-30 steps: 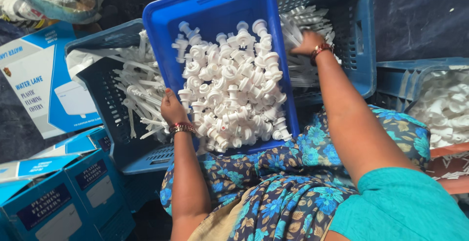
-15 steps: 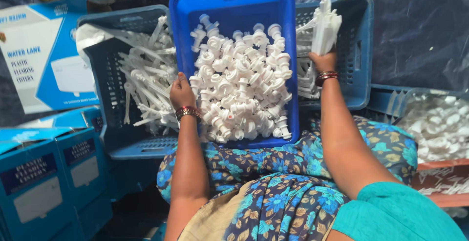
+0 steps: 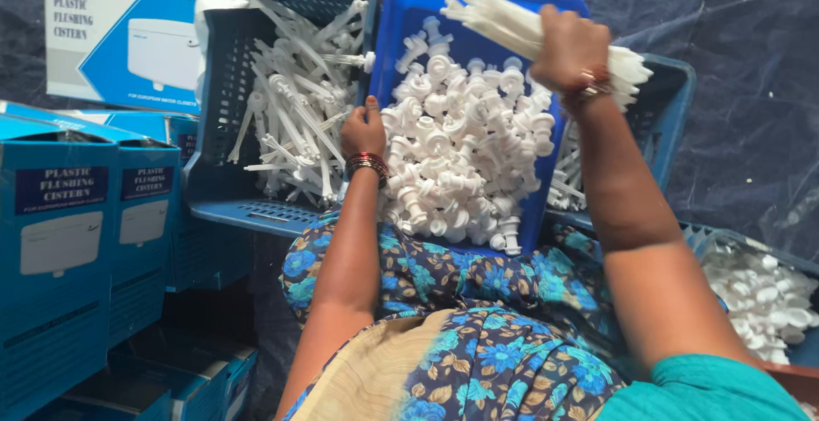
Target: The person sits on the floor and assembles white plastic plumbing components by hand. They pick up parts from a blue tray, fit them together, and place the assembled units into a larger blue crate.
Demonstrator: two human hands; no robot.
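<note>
Nearest: lap in blue floral cloth, a bright blue tray leaning on it, tilted up and heaped with white fittings. Left hand: fingers curled on the tray's left edge, gripping it. Right hand: closed around a bundle of white rods, held above the tray's far right corner. Left: dark crate of white stems; blue boxes. Right: bin of white caps. Behind: a second crate.

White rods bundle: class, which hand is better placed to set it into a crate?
Probably the right hand: it already grips the white rods bundle above the crates, while the left hand steadies the blue tray.
</note>
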